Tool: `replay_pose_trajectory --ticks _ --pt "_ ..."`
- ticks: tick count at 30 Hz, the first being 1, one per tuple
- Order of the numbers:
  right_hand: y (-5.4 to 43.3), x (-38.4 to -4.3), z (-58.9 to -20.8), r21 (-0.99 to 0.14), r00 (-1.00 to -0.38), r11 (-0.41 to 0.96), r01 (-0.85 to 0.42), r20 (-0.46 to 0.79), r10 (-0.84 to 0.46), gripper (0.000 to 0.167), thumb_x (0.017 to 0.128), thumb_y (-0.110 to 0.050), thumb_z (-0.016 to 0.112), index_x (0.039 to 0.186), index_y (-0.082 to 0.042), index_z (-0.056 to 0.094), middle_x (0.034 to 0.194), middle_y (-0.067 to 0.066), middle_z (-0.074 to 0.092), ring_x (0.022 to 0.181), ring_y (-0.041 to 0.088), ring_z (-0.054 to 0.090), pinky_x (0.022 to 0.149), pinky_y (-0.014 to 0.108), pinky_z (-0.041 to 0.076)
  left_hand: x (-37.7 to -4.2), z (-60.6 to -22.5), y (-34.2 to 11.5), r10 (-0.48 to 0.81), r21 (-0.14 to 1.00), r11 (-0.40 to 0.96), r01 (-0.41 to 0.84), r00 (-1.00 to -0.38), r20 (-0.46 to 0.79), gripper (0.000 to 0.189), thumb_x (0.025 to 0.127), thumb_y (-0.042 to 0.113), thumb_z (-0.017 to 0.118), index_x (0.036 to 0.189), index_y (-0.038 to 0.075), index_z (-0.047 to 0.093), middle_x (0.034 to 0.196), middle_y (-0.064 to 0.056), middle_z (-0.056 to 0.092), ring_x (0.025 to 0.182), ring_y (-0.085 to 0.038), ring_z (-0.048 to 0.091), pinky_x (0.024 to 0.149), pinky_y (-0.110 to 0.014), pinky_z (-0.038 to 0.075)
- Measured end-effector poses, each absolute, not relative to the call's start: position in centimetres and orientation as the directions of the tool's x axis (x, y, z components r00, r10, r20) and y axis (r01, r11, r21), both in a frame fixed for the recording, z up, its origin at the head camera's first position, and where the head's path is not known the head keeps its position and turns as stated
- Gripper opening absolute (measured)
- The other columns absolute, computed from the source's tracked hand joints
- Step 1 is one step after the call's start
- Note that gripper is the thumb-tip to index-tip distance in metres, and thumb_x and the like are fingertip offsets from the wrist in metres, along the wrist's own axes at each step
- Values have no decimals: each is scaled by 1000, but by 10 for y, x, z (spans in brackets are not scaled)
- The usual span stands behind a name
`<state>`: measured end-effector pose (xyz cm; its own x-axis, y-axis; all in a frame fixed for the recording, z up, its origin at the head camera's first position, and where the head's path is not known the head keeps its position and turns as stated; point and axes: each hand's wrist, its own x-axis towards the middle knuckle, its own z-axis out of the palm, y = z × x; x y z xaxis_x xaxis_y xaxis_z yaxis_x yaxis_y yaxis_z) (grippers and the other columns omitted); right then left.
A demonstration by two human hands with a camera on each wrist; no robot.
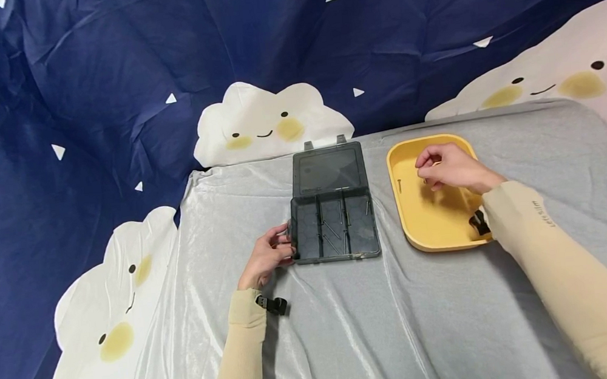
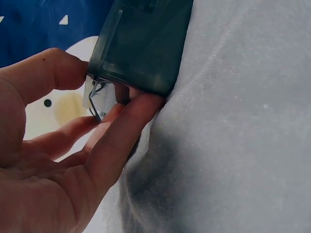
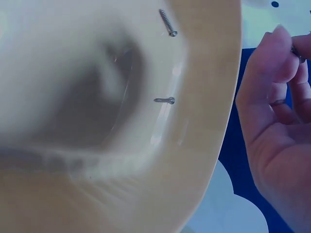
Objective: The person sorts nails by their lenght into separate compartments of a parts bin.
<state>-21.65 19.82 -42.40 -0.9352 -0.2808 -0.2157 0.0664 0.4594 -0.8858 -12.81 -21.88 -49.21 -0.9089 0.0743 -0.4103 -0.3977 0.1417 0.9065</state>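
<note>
My left hand (image 1: pixel 266 257) holds the left side of a dark translucent organizer case (image 1: pixel 305 232). In the left wrist view the thumb lies at the rim and a finger reaches the lower edge of the case (image 2: pixel 146 53). Long thin screws (image 1: pixel 331 229) lie in the middle and right compartments; the left one shows bare. Over a yellow tray (image 1: pixel 414 230), my right hand (image 1: pixel 452 169) pinches a small screw (image 3: pixel 302 60), mostly hidden by the fingertips. Two screws lie in the tray in the right wrist view, one threaded and longer (image 3: pixel 167 22), one shorter (image 3: pixel 165 100).
The case's lid (image 1: pixel 329 169) is folded back, away from me, with two latches at its far edge. Grey wrinkled cloth (image 1: pixel 343 320) covers the table. Behind hangs a dark blue curtain (image 1: pixel 288 32) with cloud prints.
</note>
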Motion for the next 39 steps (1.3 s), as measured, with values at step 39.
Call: replay_pose_trajectory --ticks 39 --pt "155 -197 -390 -993 -941 100 61 -91 -326 16 88 2 62 104 1 60 84 2 67 73 12 64 62 26 56 -129 -494 -219 78 907 142 -396 -909 -409 70 81 -12 64 145 8 42 124 -24 55 87 -13 66 70 -32 59"
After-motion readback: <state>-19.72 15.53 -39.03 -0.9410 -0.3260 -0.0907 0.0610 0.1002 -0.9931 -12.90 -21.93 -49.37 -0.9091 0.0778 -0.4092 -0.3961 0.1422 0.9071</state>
